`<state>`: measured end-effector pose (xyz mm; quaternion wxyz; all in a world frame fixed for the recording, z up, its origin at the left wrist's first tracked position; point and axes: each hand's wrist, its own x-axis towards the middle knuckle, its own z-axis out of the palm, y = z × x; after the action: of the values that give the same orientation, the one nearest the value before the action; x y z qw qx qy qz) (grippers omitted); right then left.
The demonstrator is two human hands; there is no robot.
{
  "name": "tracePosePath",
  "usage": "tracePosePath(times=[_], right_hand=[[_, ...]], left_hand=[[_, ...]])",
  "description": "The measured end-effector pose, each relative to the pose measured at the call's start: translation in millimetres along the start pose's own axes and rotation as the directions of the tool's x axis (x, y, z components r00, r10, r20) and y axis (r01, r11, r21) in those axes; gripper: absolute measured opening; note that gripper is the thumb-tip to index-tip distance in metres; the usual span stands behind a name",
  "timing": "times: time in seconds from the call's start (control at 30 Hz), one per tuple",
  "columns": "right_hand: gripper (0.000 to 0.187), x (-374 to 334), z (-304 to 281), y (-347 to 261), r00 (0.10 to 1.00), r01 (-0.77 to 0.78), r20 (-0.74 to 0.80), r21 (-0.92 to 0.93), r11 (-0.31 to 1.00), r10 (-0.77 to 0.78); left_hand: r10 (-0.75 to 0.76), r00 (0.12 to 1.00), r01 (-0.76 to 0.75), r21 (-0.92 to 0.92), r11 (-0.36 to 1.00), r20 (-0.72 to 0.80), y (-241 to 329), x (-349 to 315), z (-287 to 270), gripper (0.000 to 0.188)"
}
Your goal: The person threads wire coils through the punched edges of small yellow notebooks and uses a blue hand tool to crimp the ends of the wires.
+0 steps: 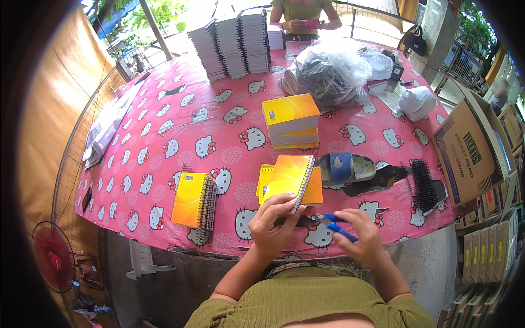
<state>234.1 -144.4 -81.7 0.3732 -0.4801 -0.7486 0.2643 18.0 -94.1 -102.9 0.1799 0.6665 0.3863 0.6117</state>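
While left hand (275, 223) holds a notebook (289, 177), right hand (362, 232) holds pliers (332, 218).

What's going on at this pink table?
A person's left hand holds an orange-and-yellow spiral notebook; the right hand holds blue-handled pliers near the lower end of its coil. A notebook stack stands to the left, another pile beyond. At the far side, another person holds something pink.

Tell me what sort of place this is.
Probably a small, open-sided notebook workshop: spiral notebooks stacked on the table, blue pliers in the right hand, and cartons at the right.
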Motion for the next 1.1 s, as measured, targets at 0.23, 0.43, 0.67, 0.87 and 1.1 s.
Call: tracePosePath(times=[0.23, 0.43, 0.67, 0.87, 1.1], right_hand=[[0.046, 21, 8, -25, 0.98, 0.181, -0.047, -0.212, 0.96, -0.195], [0.035, 29, 0, 3, 0.721, -0.677, 0.652, 0.591, 0.439, 0.234], [0.037, 10, 5, 8, 0.999, -0.052, 0.003, 0.196, 0.979, 0.053], [0.048, -26, 11, 67, 0.965, -0.202, -0.239, -0.403, 0.893, 0.11], [0.061, -14, -5, 88, 0.947, -0.216, -0.317, -0.497, 0.841, 0.056]], left_hand=[[0.063, 0.998, -0.063, 0.026, 0.998, 0.007, -1, -2, -5, 0.022], [0.262, 0.964, -0.264, 0.057, 0.963, 0.038, -5, 1, -12, 0.02], [-0.19, 0.772, 0.041, -0.251, 0.967, -0.607, -4, 18, -88, 0.02], [-0.32, 0.615, 0.42, -0.044, 0.907, -0.72, -75, -32, -211, 0.02], [-0.215, 0.652, 0.412, 0.101, 0.906, -0.727, -99, -45, -191, 0.012]])
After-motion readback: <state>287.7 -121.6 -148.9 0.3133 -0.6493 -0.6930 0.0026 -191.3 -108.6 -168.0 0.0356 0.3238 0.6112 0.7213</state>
